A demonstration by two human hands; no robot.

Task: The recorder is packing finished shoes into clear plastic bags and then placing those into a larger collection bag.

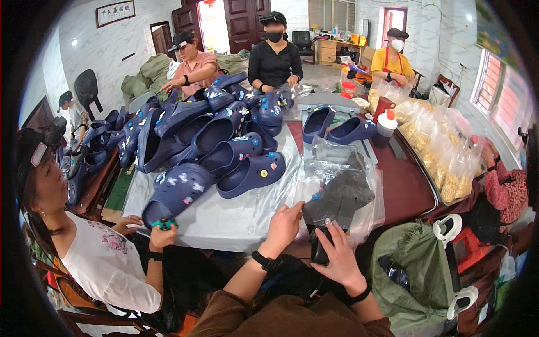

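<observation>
Left hand curled around the near edge of a clear plastic bag, fingers closed on the film. Right hand just below and beside it, wrapped around a dark shoe at the table's near edge, thumb over the top; only part of that shoe visible between the fingers. Inside the bag, directly beyond both hands, a dark grey lump, probably another shoe, already in. Judging from this, bagging under way: one piece apparently inside, the one in the right hand not yet through the opening.

Up and left of the left hand, a big heap of navy clogs with small charms, loose and unbagged, so most of the pile seemingly left to do. Farther beyond the bag, two plain navy clogs lying apart from the heap. To the far left of the left hand, a neighbour's hand holding a small green piece against a clog
</observation>
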